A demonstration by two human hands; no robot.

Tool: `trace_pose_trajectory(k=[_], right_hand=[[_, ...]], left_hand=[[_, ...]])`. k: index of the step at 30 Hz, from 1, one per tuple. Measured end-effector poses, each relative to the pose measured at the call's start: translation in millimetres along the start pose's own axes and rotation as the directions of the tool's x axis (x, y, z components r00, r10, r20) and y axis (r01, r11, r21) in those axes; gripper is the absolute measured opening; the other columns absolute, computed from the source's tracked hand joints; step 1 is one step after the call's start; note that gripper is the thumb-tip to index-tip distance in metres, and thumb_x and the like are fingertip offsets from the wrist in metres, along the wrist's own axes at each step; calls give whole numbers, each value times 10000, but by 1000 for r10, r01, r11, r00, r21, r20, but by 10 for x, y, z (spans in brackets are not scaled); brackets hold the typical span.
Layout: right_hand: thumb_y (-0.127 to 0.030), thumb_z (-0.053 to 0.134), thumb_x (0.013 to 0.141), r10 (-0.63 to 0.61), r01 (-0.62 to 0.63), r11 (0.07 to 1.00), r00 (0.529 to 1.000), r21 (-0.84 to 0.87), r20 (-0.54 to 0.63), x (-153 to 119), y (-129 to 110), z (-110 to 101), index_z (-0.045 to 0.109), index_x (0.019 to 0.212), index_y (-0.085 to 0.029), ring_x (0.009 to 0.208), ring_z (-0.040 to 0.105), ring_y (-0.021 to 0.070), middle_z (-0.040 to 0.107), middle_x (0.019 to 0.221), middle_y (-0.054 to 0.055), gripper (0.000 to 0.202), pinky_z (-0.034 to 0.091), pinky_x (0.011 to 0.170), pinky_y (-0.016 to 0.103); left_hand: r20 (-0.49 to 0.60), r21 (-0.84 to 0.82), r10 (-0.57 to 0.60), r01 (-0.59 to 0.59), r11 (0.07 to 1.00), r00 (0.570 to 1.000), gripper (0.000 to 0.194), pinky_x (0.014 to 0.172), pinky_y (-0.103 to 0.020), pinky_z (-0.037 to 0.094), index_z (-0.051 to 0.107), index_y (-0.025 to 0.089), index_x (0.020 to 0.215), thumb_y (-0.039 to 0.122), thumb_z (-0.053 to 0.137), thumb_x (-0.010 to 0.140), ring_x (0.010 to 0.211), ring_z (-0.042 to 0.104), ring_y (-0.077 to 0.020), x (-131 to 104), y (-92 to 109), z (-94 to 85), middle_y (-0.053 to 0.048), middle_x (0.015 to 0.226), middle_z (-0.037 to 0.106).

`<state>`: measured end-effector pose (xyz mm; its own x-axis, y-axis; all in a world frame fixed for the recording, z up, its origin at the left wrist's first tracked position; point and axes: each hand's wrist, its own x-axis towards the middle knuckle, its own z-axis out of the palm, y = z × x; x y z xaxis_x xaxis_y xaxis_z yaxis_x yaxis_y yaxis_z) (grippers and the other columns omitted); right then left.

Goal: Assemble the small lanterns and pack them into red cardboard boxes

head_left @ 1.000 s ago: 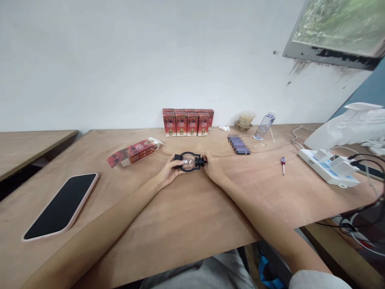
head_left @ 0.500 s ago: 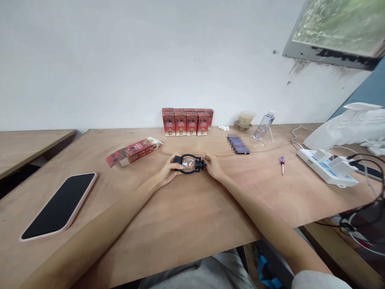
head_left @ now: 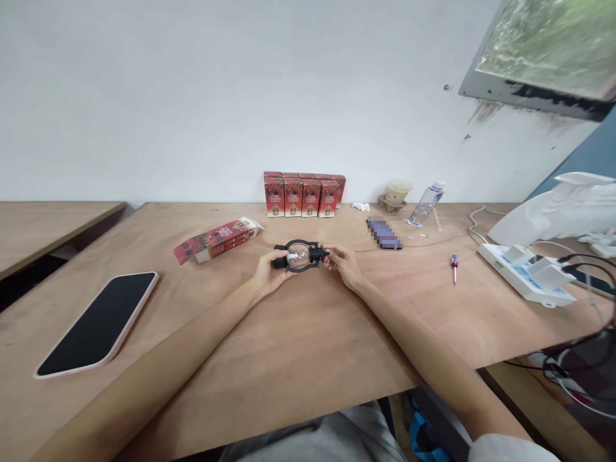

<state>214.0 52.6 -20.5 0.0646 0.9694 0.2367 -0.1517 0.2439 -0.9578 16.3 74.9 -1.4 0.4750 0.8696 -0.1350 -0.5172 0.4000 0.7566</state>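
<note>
A small black lantern (head_left: pixel 299 256) with a clear glass globe lies on its side between my two hands, above the middle of the table. My left hand (head_left: pixel 271 272) is closed round its black base, thumb on the near face. At the opposite end, my right hand (head_left: pixel 344 265) pinches the lantern's black top with thumb and fingertips. An opened red printed box (head_left: pixel 216 240) lies on the table to the left of the hands. Behind the lantern, several red boxes (head_left: pixel 302 197) of the same print stand in rows against the wall.
A large phone (head_left: pixel 99 324) lies at left on the wooden table (head_left: pixel 289 359). To the right are a blurred purple item (head_left: pixel 384 233), a screwdriver (head_left: pixel 455 269), a tilted bottle (head_left: pixel 426 204), a lidded cup (head_left: pixel 397 191), and a white power strip (head_left: pixel 524 276) with cables.
The lantern has turned a little in my hands, its frame showing at a different angle. My right fingers have shifted on its top. The whole view has moved slightly.
</note>
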Motion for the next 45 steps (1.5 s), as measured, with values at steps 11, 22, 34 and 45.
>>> trace_pose_trajectory(k=[11, 22, 34, 45], right_hand=[[-463, 733, 552, 133, -118, 975, 989, 187, -70, -167, -123, 242, 499, 683, -207, 381, 390, 47, 462, 485, -88, 371, 302, 362, 171], [-405, 391, 861, -159, 99, 894, 982, -437, -102, -287, -66, 344, 463, 806, -233, 380, 446, 100, 490, 537, -64, 194, 350, 431, 216], [-373, 335, 896, -257, 152, 570, 966, -807, 0, -236, -152, 123, 514, 743, -211, 559, 513, 166, 578, 638, 14, 285, 309, 557, 249], [-514, 462, 832, -270, 148, 803, 954, -577, -131, -164, -168, 48, 623, 779, -160, 529, 439, 119, 493, 560, -33, 392, 334, 558, 236]], left_hand=[[51, -60, -32, 35, 998, 998, 339, 775, -363, 552, 651, 58, 920, 205, 491, 660, 839, 664, -243, -21, 3, 6, -126, 838, 712], [-10, -75, 64, -64, 995, 998, 332, 699, -366, 570, 643, 80, 890, 242, 487, 646, 755, 666, -231, -40, -32, 32, -86, 751, 700], [-98, 5, 76, -76, 997, 992, 255, 639, -354, 578, 626, 98, 857, 255, 547, 673, 678, 669, -214, -12, -95, 68, -67, 715, 693], [-177, 4, 100, -101, 995, 979, 217, 612, -325, 583, 634, 81, 834, 194, 527, 683, 650, 665, -196, -43, -75, 170, -65, 687, 686]])
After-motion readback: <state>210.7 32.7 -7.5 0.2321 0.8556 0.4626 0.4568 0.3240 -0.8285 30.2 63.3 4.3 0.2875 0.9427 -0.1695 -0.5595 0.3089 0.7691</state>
